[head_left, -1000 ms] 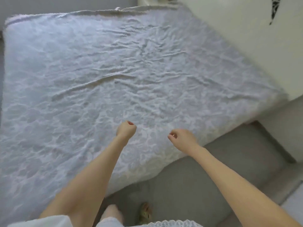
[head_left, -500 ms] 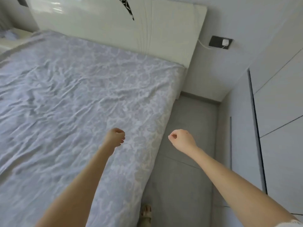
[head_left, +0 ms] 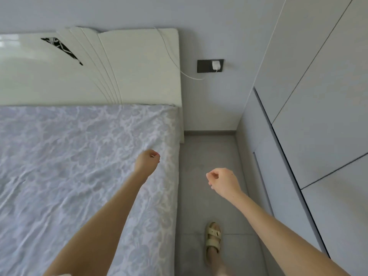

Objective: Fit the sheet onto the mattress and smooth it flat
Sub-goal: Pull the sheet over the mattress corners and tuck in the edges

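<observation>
Sheet (head_left: 69,166): pale lilac-grey fabric with a white floral pattern, filling the left and lower-left of the head view. It lies spread over the top of the mattress, which it hides completely. Its upper edge meets the cream headboard (head_left: 129,66), and its right edge drops down the side of the bed toward the grey floor (head_left: 209,152). The surface carries many shallow creases, densest at centre left. The corner by the headboard lies flatter.

Left hand (head_left: 148,161): clenched, nothing visible in it, above the sheet near its right edge. A small crease radiates from just above the knuckles, so contact with the fabric cannot be confirmed.

Right hand (head_left: 224,181): fingers curled in, holding nothing, over the floor to the right of the bed.

A sandalled foot (head_left: 213,238) stands on the floor at lower centre-right. A wall socket (head_left: 205,66) holds a white charger (head_left: 216,65). Wardrobe doors (head_left: 318,116) fill the right side.
</observation>
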Motion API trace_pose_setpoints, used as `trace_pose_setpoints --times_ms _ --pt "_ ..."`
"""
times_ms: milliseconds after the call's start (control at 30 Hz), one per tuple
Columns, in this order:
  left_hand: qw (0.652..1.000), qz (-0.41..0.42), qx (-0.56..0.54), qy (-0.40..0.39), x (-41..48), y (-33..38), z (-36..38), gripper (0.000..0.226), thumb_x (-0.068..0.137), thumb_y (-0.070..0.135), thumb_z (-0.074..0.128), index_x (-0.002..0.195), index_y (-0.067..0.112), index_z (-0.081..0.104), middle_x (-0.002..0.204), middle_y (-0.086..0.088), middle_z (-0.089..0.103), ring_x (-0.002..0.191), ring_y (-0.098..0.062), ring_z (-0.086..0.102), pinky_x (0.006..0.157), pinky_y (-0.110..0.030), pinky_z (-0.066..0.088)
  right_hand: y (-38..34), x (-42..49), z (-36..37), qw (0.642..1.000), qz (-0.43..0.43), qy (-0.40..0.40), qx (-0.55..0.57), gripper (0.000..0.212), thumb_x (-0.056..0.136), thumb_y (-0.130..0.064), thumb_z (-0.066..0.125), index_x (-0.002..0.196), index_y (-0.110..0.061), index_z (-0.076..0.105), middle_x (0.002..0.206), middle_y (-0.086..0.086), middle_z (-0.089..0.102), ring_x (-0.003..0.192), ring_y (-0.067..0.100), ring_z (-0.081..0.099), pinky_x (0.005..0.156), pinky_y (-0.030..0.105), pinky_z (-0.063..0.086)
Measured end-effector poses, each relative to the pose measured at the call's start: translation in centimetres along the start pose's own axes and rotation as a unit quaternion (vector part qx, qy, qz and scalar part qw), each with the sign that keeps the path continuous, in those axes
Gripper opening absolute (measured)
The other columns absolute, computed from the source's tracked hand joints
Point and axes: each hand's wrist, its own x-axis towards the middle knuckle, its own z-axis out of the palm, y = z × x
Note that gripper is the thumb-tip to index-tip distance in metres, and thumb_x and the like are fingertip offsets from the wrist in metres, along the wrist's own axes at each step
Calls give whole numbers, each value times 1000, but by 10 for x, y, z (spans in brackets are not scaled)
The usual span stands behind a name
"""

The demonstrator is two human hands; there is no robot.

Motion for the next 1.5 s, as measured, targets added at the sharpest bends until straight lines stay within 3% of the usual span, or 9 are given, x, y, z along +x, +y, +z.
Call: trace_pose_setpoints --times_ms 367,533,767,867,1000,1133,1233,1333,1500 --pt "990 -49 88 101 214 64 33 20 90 12 45 71 11 47 63 -10 42 57 -19 35 56 -31 27 -20 258 -43 998 37 -29 46 30 97 -27 46 89 -7 66 87 5 70 83 22 67 76 33 52" --pt "984 -72 114 115 315 66 33 42 92 13 45 54 14 26 50 0 23 46 -16 19 51 -26 16 -42 365 -29 996 55 -39 66 35 98 -32 43 97 -5 65 91 6 70 85 23 66 78 38 54" --pt "970 -105 177 132 470 44 50 45 95 18 44 52 12 32 48 -3 32 44 -16 26 48 -25 21 -67 519 28 984 121 -47 123 48 96 -34 45 90 11 62 78 19 64 84 39 63 67 37 47" --pt "954 -14 271 129 523 28 62 27 96 17 47 79 7 65 85 -10 64 73 -24 57 67 -33 44 -66 578 60 983 118 -58 125 41 97 -32 47 73 -2 59 70 4 58 71 26 57 65 29 37" --pt "926 137 336 100 587 9 78 10 87 3 61 92 2 70 94 -10 69 91 -31 61 73 -37 49 -68 645 100 987 110 -22 117 32 96 -38 49 103 -12 65 97 -2 66 95 17 61 76 26 44" --pt "916 126 367 96 628 -9 81 15 85 5 65 98 1 70 99 -12 70 95 -35 63 80 -43 51 -60 700 146 986 144 -24 82 38 90 -55 44 65 -26 41 67 -3 52 76 23 52 63 29 32" --pt "914 101 382 93 648 -24 82 25 87 10 64 111 1 66 117 -13 66 113 -36 56 93 -46 44 -58 722 165 985 156 -14 75 36 92 -46 49 70 -18 47 85 12 67 82 31 60 62 29 33" --pt "917 71 383 90 668 -35 79 32 89 13 61 119 1 62 125 -13 62 121 -36 51 98 -47 39 -62 733 176 991 133 -1 32 36 94 -29 48 61 -17 43 78 13 64 69 24 50 58 29 27" --pt "873 185 441 92 689 -42 70 17 64 -2 80 73 9 70 72 -4 69 73 -30 63 73 -37 39 -64 738 169 994 35 -14 -103 30 93 -21 44 64 -14 45 80 15 65 69 28 53 57 29 28"
